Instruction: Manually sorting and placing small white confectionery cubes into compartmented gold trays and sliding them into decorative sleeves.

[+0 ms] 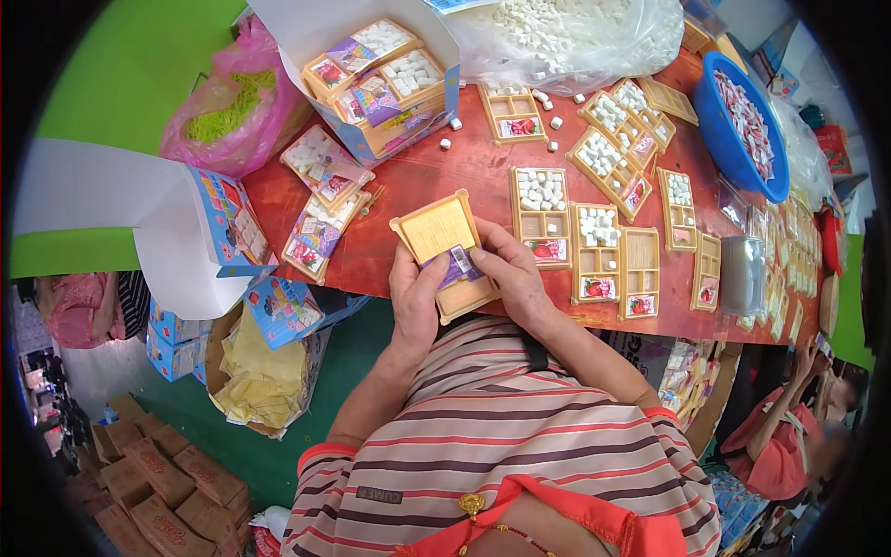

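Both my hands hold one tan plastic tray [439, 229] with its flat back facing up, just above the near edge of the red table [436, 172]. My left hand [415, 295] grips its lower left side. My right hand [509, 269] grips its right side, and a small purple packet [458, 265] is pinched against the tray between my thumbs. Right of my hands lie several tan compartment trays [541, 215] with white cubes and red picture cards.
An open blue-and-white carton [382, 70] of filled trays stands at the back. A clear bag of white cubes [566, 32], a blue basin [741, 121], a pink bag [237, 102] and an open box [200, 227] surround it. Another person [789, 436] sits at lower right.
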`<action>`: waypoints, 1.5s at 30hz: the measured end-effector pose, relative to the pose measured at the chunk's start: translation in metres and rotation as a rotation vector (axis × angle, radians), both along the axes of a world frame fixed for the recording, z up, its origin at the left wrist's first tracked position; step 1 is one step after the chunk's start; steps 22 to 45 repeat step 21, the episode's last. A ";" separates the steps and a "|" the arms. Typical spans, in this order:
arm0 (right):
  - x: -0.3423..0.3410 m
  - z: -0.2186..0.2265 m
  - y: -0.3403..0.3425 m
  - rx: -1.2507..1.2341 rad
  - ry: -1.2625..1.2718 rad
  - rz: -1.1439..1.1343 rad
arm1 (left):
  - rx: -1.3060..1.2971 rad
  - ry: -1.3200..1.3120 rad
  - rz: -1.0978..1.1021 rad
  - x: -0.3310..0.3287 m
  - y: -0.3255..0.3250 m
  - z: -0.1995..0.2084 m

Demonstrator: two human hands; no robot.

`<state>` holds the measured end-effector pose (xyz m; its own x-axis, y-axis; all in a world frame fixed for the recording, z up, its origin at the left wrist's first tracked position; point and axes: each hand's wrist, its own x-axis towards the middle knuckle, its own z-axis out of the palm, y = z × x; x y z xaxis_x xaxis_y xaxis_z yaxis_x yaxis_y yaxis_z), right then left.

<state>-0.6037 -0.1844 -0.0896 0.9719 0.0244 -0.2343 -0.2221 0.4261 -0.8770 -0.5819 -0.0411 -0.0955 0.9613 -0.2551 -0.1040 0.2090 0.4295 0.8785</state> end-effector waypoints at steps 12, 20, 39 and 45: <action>-0.003 -0.005 0.000 -0.054 -0.104 0.079 | -0.296 0.180 0.139 0.006 0.003 0.002; -0.003 -0.011 0.001 -0.146 -0.125 0.106 | -0.244 0.154 0.039 0.006 0.009 -0.003; -0.003 -0.006 0.000 -0.203 -0.124 0.125 | -0.229 0.149 0.027 0.005 0.009 -0.005; -0.003 -0.006 0.000 -0.203 -0.124 0.125 | -0.229 0.149 0.027 0.005 0.009 -0.005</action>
